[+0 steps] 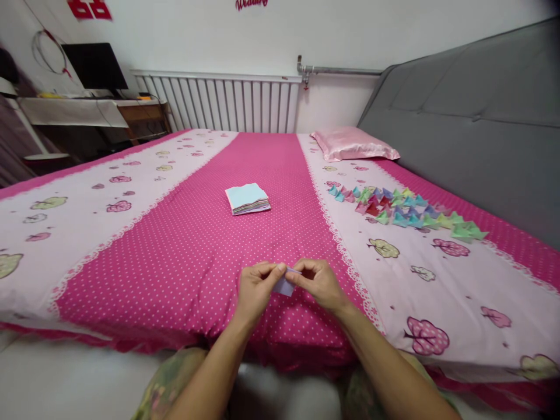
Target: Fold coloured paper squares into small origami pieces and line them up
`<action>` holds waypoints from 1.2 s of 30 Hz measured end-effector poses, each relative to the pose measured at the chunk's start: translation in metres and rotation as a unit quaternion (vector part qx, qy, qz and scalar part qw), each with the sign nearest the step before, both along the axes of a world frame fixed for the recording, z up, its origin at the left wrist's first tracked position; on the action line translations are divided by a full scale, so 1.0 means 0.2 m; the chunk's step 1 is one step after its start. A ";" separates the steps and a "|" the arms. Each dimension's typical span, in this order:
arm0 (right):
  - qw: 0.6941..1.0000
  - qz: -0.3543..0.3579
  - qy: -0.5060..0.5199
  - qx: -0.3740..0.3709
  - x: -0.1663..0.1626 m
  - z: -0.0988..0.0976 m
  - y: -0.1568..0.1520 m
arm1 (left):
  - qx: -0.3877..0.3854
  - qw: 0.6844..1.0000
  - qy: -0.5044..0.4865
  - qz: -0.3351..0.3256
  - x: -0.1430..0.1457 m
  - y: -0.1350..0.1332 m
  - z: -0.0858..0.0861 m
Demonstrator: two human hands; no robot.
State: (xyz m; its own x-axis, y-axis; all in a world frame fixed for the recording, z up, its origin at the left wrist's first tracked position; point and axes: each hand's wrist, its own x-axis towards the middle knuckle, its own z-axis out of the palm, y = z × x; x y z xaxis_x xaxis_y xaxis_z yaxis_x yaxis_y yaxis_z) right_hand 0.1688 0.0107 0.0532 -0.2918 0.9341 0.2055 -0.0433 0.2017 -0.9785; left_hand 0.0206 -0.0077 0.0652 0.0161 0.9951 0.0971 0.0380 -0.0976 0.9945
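Bed (144,280) under a pink, tree-patterned cover fills most of the view. Over its near side, from left to right, come one left hand (256,286), one paper (285,287) and one right hand (321,283). The paper, small and pale purple, lies directly between the two hands. Both pinch its upper part between thumb and fingers, the thumbs almost meeting, while the lower part shows beneath them. Neither hand is nearer, as both touch it. Fingers hide much of its outline, so its long axis cannot be told.

Across the rest of the scene, left to right: one black monitor (94,67) stands on one table (74,111) at the far left. One stack (248,198) of square sheets, light blue on top, sits on the bed beyond the hands and slightly left, nearer the left hand; its sheets are too thin to count. To the right, well apart from the right hand, lies one group of folded boats (413,220), more than twenty, overlapping too much for an exact count. The group slants rightward and toward the viewer. Behind it rest one pink pillow (354,144) and one grey headboard (472,116).
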 end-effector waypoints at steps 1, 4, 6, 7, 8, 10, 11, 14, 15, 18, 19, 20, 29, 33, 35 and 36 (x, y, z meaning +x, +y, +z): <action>1.000 -0.001 -0.002 0.005 0.00 0.00 0.00 | 0.007 1.000 0.010 0.001 0.00 0.00 0.00; 1.000 0.000 -0.016 0.023 0.01 0.02 0.00 | 0.009 1.000 0.015 0.001 0.00 0.00 0.00; 0.999 0.001 -0.030 0.035 0.02 0.03 0.00 | 0.003 1.000 0.005 -0.001 0.00 0.00 0.00; 0.999 0.001 -0.036 0.039 0.02 0.04 0.00 | 0.000 1.000 -0.001 -0.003 0.00 0.00 0.00; 0.998 0.001 -0.041 0.042 0.02 0.04 0.00 | -0.003 1.000 -0.008 -0.005 0.00 0.00 0.00; 0.998 -0.005 -0.044 0.043 0.03 0.05 0.00 | -0.012 1.000 -0.021 -0.012 0.00 0.01 0.00; 0.998 -0.012 -0.043 0.042 0.03 0.05 0.00 | -0.018 0.999 -0.031 -0.016 0.00 0.01 0.00; 0.998 -0.044 -0.034 0.029 0.03 0.03 0.01 | -0.043 0.997 -0.061 -0.034 0.01 0.02 0.00; 0.998 -0.052 -0.029 0.023 0.03 0.03 0.02 | -0.052 0.996 -0.064 -0.039 0.01 0.02 0.00; 0.998 -0.064 -0.018 0.011 0.04 0.01 0.03 | -0.071 0.996 -0.042 -0.042 0.01 0.03 0.00; 0.998 -0.065 -0.015 0.009 0.04 0.01 0.03 | -0.075 0.996 -0.036 -0.039 0.01 0.03 0.00; 0.998 -0.064 -0.013 0.007 0.04 0.01 0.03 | -0.077 0.996 -0.034 -0.036 0.01 0.03 0.00; 0.997 -0.072 0.007 -0.021 0.03 0.01 0.02 | -0.084 0.991 -0.078 -0.070 0.01 0.03 0.01; 0.997 -0.065 0.027 -0.042 0.02 0.01 0.02 | -0.084 0.990 -0.090 -0.076 0.01 0.02 0.01; 0.996 -0.067 0.035 -0.051 0.01 0.01 0.02 | -0.084 0.989 -0.097 -0.072 0.01 0.02 0.01; 0.995 -0.073 0.038 -0.053 0.00 0.00 0.01 | -0.084 0.989 -0.100 -0.071 0.01 0.02 0.01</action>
State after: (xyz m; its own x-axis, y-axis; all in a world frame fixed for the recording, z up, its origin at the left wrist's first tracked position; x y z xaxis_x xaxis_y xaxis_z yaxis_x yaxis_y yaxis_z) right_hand 0.1690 0.0134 0.0532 -0.1380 0.9832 0.1198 -0.0952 0.1072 -0.9897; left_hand 0.0231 -0.0032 0.0674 0.1549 0.9865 -0.0538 -0.1632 0.0793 0.9834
